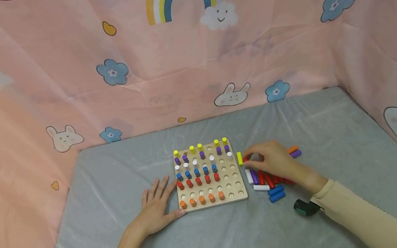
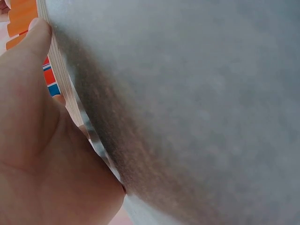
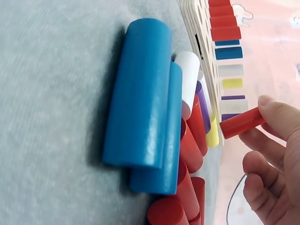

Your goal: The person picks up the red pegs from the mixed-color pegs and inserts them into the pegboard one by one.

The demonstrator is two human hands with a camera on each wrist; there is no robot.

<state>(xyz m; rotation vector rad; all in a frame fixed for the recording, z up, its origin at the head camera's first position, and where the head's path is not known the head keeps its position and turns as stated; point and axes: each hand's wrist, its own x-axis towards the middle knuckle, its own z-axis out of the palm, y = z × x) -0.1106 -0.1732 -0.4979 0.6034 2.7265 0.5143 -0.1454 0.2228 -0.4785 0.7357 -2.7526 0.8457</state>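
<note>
A wooden peg board (image 1: 235, 189) lies on the grey table with rows of orange, red, blue, white, purple and yellow pegs standing in its holes. My left hand (image 1: 154, 211) rests flat at the board's left side, fingers spread, its thumb at the near left corner. In the left wrist view that thumb (image 2: 37, 40) lies along the wooden edge. Just right of the board, my right hand (image 1: 274, 161) pinches a red peg (image 3: 241, 123) between thumb and fingers, held tilted above the loose pegs. Part of the pile is hidden under this hand.
Loose pegs lie right of the board: a yellow one (image 1: 239, 159), white, purple and several red ones, and two blue pegs (image 1: 276, 193) nearest me. An orange peg (image 1: 292, 149) lies beyond my right hand. A pink patterned cloth (image 1: 174, 79) hangs behind the table.
</note>
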